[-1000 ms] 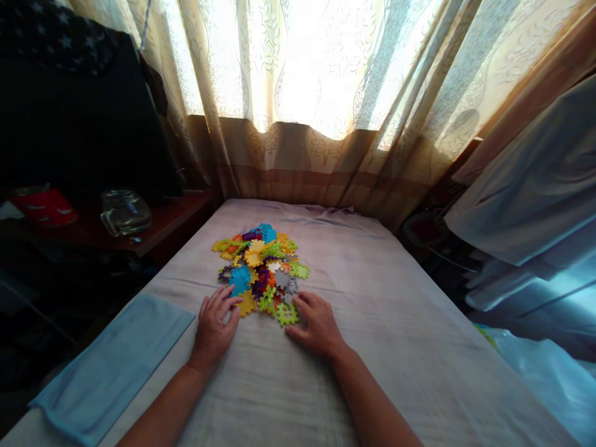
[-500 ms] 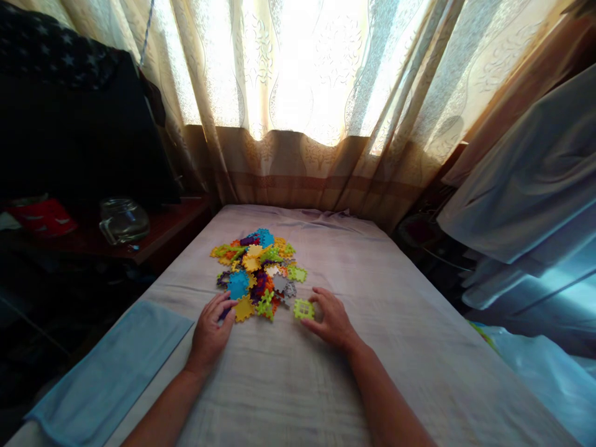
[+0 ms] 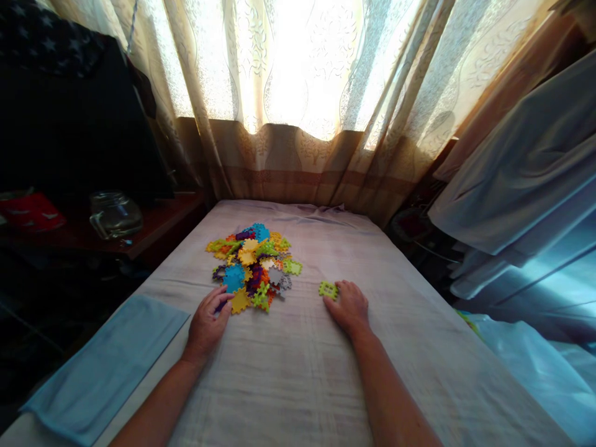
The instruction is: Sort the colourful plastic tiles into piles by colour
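Note:
A heap of colourful plastic interlocking building tiles (image 3: 255, 273) lies on the cloth-covered surface, in yellow, blue, green, purple, orange and grey. My left hand (image 3: 208, 318) rests at the heap's near left edge, fingers loosely bent and thumb apart. A bit of a purple tile (image 3: 220, 306) shows between its thumb and forefinger; I see no firm grip on it. Right of the heap, my right hand (image 3: 349, 304) holds a lime-green window-shaped tile (image 3: 328, 290) by its right side, thumb at the near edge. That tile lies low, at or just above the cloth.
A folded light-blue cloth (image 3: 109, 360) lies at the left edge. Beyond it, a dark side table carries a glass jug (image 3: 115, 214) and a red container (image 3: 30, 211). Curtains (image 3: 298, 155) hang behind, and clothes (image 3: 521, 167) hang at the right above a plastic bag (image 3: 516, 354).
My right hand has moved right and slightly away from me, taking the green window tile farther from the heap. My left hand has stayed by the heap. The view has shifted slightly.

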`<action>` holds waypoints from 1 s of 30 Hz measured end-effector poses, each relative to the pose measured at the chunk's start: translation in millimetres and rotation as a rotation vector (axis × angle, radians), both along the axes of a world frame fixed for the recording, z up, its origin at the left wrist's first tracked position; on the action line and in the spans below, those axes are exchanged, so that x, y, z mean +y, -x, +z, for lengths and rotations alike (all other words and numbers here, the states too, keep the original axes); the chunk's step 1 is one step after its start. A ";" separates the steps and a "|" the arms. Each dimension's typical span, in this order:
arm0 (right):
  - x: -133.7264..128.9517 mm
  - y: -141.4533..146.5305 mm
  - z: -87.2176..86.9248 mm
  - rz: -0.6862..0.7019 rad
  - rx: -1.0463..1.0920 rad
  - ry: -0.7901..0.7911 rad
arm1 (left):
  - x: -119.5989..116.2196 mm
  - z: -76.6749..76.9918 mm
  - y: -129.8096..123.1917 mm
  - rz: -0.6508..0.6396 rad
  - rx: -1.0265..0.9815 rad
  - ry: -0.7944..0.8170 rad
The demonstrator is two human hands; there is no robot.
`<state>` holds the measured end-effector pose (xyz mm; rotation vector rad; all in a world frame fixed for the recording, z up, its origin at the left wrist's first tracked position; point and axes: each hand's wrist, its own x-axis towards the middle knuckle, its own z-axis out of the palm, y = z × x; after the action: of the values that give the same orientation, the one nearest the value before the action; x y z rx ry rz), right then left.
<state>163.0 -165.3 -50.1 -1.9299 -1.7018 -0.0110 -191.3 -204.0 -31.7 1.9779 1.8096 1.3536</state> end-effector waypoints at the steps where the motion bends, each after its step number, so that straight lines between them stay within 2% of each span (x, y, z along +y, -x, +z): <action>1: 0.5 -0.6 -0.9 -0.023 0.008 -0.008 | 0.0 -0.4 -0.1 0.002 -0.002 0.004; 4: 1.0 -0.7 -0.7 -0.052 0.014 -0.086 | 0.2 -1.6 -0.3 0.007 -0.006 0.009; 7: -1.5 8.0 6.4 0.024 0.011 -0.184 | 0.0 -1.7 -0.9 0.003 -0.008 0.008; 11: -11.8 43.2 21.0 0.284 0.022 -0.264 | -0.6 -0.5 -3.0 -0.002 -0.012 0.006; 14: -21.8 79.9 29.1 0.505 0.000 -0.253 | -0.5 0.3 -4.3 -0.014 -0.007 0.016; 18: -27.8 116.6 33.8 0.652 -0.034 -0.201 | -0.6 0.4 -4.5 -0.011 0.003 0.024; 23: -27.6 127.9 32.4 0.742 -0.057 -0.173 | -0.3 -0.7 -3.5 -0.018 0.010 0.026; 30: -32.5 121.1 26.6 0.672 0.147 -0.254 | -2.5 2.4 -6.2 -0.008 0.109 0.021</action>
<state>41.9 -197.8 -23.4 -1.0863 -2.0465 0.1549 -185.0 -206.6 -29.3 2.0838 1.8520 1.2415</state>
